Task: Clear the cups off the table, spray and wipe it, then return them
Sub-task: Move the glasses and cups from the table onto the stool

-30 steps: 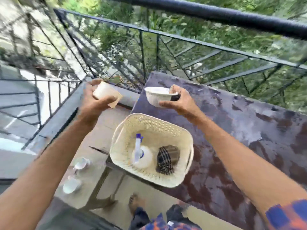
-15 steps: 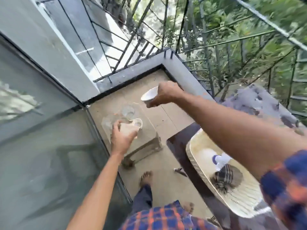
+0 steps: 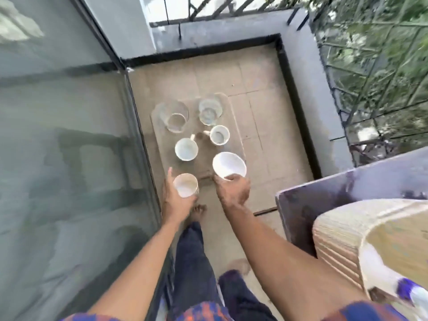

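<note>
My left hand (image 3: 173,200) grips a tan paper cup (image 3: 185,188), held upright over the near end of a low glass side table (image 3: 234,126). My right hand (image 3: 232,189) holds a white bowl-shaped cup (image 3: 229,165) by its near rim, just above the same table's near right corner. On the glass top stand two white handled mugs (image 3: 186,149) (image 3: 219,135) and two clear glasses (image 3: 173,115) (image 3: 210,111). The dark mottled table (image 3: 347,193) lies at the right edge.
A cream woven basket (image 3: 342,237) sits on the dark table at lower right, with a spray bottle (image 3: 407,291) partly seen in it. A glass door (image 3: 69,158) fills the left. A grey parapet (image 3: 308,72) with metal railing bounds the balcony. My legs and bare feet stand below my hands.
My view has swung down onto the low glass table. Both hands carried their cups from the dark table across and lowered them close to the glass top.
</note>
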Action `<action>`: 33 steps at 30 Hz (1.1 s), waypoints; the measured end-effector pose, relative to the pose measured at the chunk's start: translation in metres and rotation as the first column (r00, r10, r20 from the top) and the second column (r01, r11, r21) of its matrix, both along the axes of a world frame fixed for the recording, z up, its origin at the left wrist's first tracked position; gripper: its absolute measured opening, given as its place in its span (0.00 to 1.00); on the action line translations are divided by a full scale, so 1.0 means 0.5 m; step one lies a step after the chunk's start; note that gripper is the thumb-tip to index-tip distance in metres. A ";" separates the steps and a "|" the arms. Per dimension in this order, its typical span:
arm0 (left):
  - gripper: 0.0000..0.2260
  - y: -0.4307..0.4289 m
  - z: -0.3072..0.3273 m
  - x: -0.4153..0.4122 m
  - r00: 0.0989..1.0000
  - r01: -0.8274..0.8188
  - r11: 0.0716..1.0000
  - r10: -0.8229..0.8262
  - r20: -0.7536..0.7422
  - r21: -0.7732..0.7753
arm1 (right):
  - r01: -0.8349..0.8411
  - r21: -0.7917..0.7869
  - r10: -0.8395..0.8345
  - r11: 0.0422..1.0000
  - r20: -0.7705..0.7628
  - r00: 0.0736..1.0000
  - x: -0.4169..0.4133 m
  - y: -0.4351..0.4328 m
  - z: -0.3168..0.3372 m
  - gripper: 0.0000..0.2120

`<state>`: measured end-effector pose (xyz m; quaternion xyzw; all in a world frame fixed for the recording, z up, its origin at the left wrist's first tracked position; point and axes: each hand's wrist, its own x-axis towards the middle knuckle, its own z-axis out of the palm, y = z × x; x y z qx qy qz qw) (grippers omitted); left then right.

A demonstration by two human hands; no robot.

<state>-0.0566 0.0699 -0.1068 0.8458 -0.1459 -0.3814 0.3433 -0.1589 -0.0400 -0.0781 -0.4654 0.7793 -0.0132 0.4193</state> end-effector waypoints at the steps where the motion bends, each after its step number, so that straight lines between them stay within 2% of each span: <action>1: 0.48 -0.007 -0.014 0.004 1.000 -0.020 1.000 0.020 0.015 -0.017 | 0.012 -0.026 -0.012 1.000 -0.017 1.000 -0.001 0.001 -0.026 0.16; 7: 0.49 -0.023 -0.095 0.020 0.992 -0.048 0.996 0.057 0.114 -0.077 | 0.010 -0.146 -0.011 0.989 -0.006 1.000 0.009 -0.033 -0.136 0.14; 16: 0.54 -0.050 -0.148 0.005 0.974 -0.002 0.997 0.020 0.224 -0.082 | -0.003 -0.275 0.013 0.961 0.034 0.999 -0.001 -0.042 -0.200 0.16; 23: 0.54 -0.066 -0.163 0.019 0.964 0.035 0.994 -0.007 0.265 -0.104 | -0.028 -0.251 0.025 0.968 -0.014 1.000 0.011 -0.030 -0.199 0.16; 28: 0.56 -0.086 -0.171 0.035 0.967 -0.003 0.991 0.037 0.252 -0.134 | -0.103 -0.215 0.098 0.971 -0.032 0.995 0.022 -0.004 -0.196 0.12; 33: 0.55 -0.094 -0.180 0.035 0.968 0.030 0.986 0.011 0.249 -0.162 | -0.189 -0.205 0.187 0.961 -0.026 0.982 0.030 0.002 -0.194 0.19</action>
